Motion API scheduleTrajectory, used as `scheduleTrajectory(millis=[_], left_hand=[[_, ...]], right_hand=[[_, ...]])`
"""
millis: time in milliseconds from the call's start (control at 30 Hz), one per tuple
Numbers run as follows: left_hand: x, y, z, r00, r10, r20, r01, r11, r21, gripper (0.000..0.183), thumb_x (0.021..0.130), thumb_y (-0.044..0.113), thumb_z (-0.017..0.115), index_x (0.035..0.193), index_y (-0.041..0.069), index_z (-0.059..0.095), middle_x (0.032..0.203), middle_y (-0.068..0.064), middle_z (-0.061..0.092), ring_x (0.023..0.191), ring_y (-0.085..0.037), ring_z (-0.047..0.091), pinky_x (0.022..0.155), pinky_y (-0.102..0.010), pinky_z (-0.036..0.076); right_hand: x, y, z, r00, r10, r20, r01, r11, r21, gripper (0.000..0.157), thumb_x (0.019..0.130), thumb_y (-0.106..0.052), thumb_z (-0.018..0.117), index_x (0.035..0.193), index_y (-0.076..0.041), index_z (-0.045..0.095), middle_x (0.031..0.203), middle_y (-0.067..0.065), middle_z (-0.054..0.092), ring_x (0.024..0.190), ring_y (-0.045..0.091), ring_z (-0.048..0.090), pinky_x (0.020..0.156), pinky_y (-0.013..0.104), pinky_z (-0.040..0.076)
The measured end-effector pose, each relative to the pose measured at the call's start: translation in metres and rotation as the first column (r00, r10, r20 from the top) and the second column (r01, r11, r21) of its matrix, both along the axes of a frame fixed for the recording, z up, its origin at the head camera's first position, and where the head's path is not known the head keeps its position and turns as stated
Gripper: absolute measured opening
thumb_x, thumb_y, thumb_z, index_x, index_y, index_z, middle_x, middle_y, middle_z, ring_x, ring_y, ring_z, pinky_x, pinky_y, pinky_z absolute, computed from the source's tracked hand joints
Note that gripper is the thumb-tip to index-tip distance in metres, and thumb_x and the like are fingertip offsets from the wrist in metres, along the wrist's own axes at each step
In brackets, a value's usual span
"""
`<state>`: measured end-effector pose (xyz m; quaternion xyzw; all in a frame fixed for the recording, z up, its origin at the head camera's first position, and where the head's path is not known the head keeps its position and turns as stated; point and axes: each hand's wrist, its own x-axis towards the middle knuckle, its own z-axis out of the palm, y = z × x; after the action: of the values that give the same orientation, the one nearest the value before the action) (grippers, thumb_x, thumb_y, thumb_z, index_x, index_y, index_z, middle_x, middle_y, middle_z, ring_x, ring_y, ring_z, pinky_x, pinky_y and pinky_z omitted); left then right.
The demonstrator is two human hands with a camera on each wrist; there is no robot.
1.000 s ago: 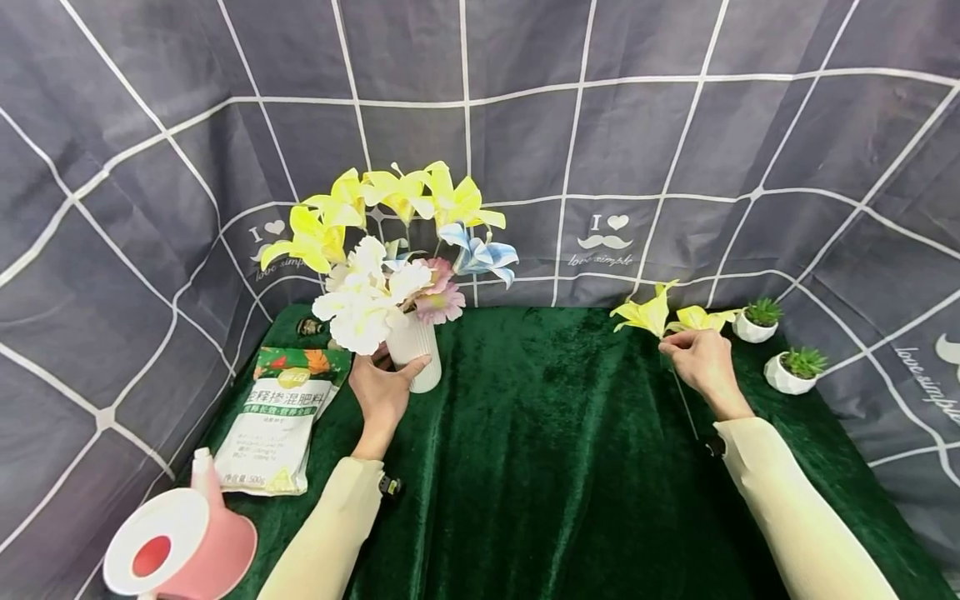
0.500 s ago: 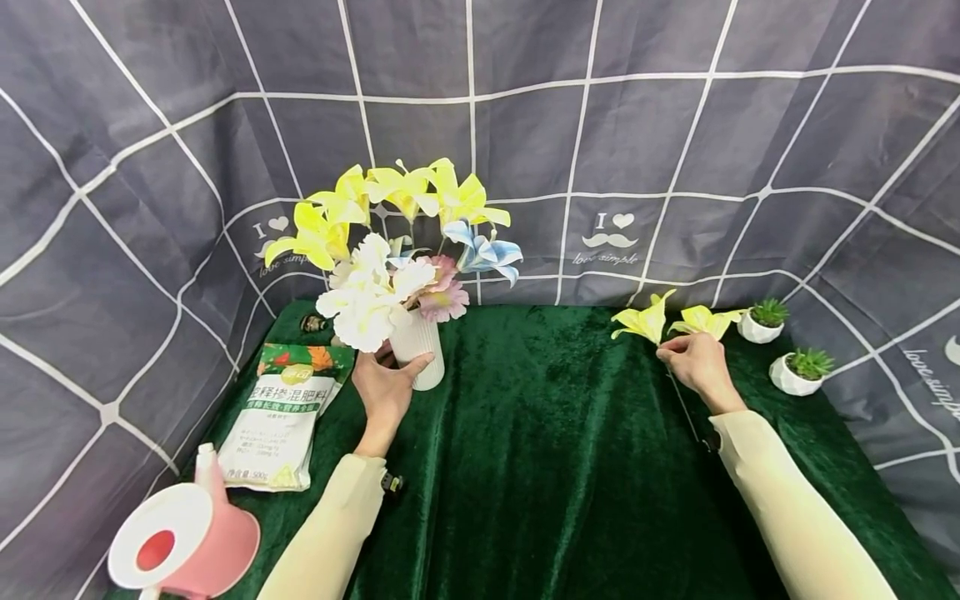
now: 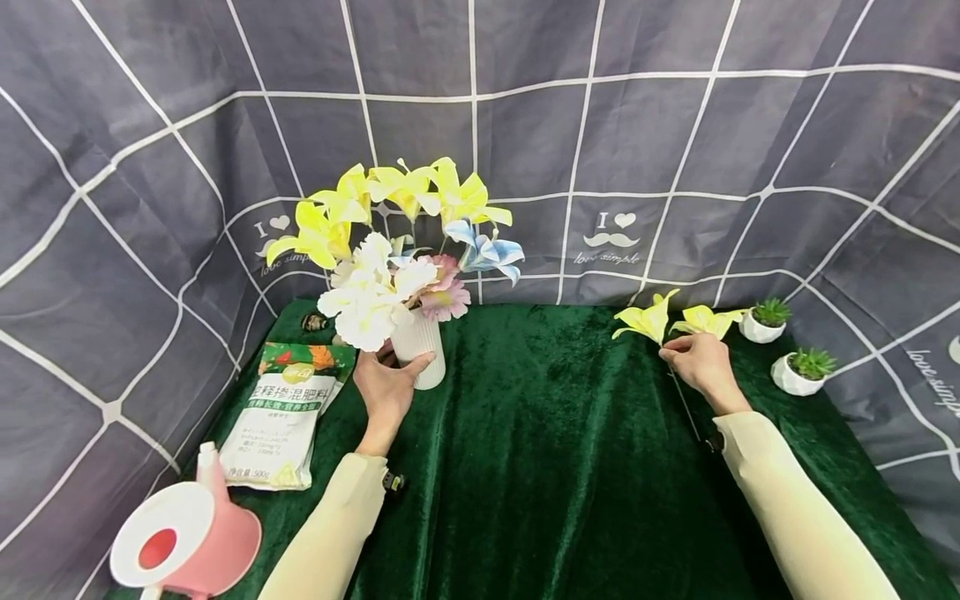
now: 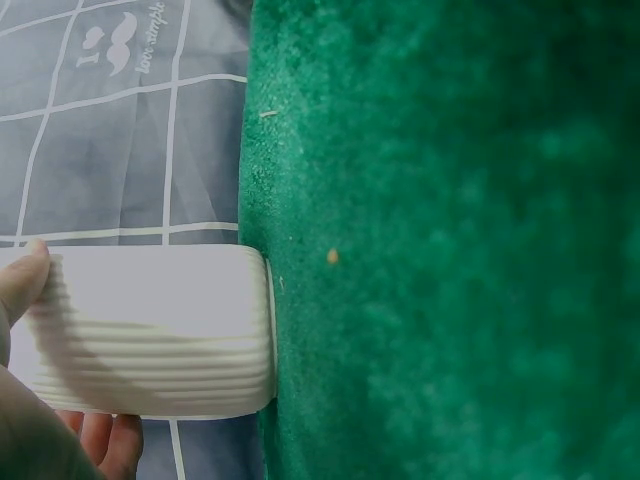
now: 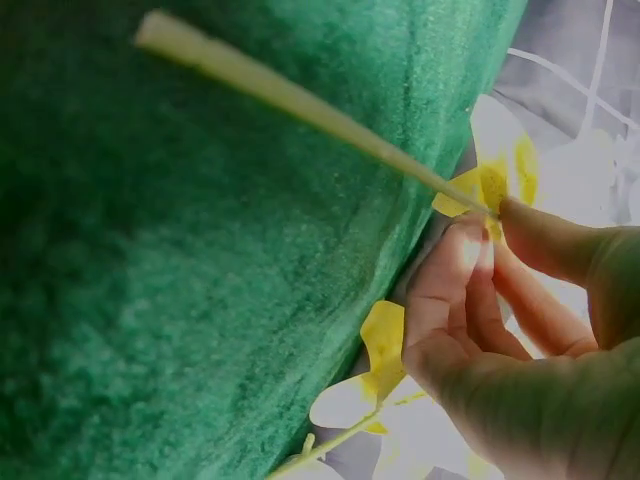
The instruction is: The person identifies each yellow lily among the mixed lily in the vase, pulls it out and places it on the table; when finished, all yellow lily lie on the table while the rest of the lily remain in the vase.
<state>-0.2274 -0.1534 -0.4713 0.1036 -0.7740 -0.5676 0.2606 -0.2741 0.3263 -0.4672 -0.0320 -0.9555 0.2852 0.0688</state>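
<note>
My left hand [image 3: 385, 390] grips a white ribbed vase [image 3: 423, 357] low on its body. Thumb and fingers lie on opposite sides of the vase [image 4: 160, 330] in the left wrist view. Out of its mouth rise several yellow lilies [image 3: 405, 193], a blue lily [image 3: 486, 252], white blossoms [image 3: 366, 304] and pink blossoms [image 3: 447, 298]. On the right, my right hand [image 3: 703, 368] pinches a yellow lily [image 3: 645, 321] just below its bloom. The bare stem [image 5: 300, 105] slants back toward the wrist. A second yellow lily [image 3: 707, 320] is just behind this hand, its stem mostly hidden in the head view.
Two small potted succulents [image 3: 801, 372] stand at the right edge of the green cloth [image 3: 517, 467]. A fertilizer bag [image 3: 277, 425] and a pink watering can [image 3: 217, 533] are on the left. A small dark object [image 3: 313, 322] sits behind the bag. Grey checked curtain surrounds the table.
The lily in my right hand has dipped a little, and that hand has shifted slightly down and left. My left hand stays on the vase. The head view has shifted slightly.
</note>
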Motion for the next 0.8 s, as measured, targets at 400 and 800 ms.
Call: scheduleTrajectory(millis=[400, 800], left_hand=[[-0.001, -0.002, 0.000, 1.000, 0.012, -0.014, -0.013, 1.000, -0.018, 0.075, 0.070, 0.027, 0.094, 0.133, 0.011, 0.057, 0.118, -0.016, 0.065, 0.105, -0.034, 0.069, 0.091, -0.050, 0.059], [0.000, 0.000, -0.001, 1.000, 0.012, 0.001, -0.012, 1.000, -0.022, 0.075, 0.069, 0.027, 0.095, 0.131, 0.010, 0.057, 0.118, -0.016, 0.065, 0.107, -0.034, 0.069, 0.091, -0.049, 0.060]], right_hand=[[0.028, -0.044, 0.047, 0.984, -0.037, -0.176, 0.033, 0.999, -0.028, 0.025, 0.091, -0.025, 0.073, 0.104, -0.004, 0.078, 0.097, 0.019, 0.078, 0.095, 0.039, 0.069, 0.083, 0.046, 0.049], [0.042, -0.134, 0.109, 0.949, 0.077, -0.304, -0.138, 0.973, -0.183, 0.019, 0.092, -0.024, 0.074, 0.104, -0.011, 0.080, 0.093, 0.011, 0.080, 0.067, -0.016, 0.054, 0.062, 0.008, 0.044]])
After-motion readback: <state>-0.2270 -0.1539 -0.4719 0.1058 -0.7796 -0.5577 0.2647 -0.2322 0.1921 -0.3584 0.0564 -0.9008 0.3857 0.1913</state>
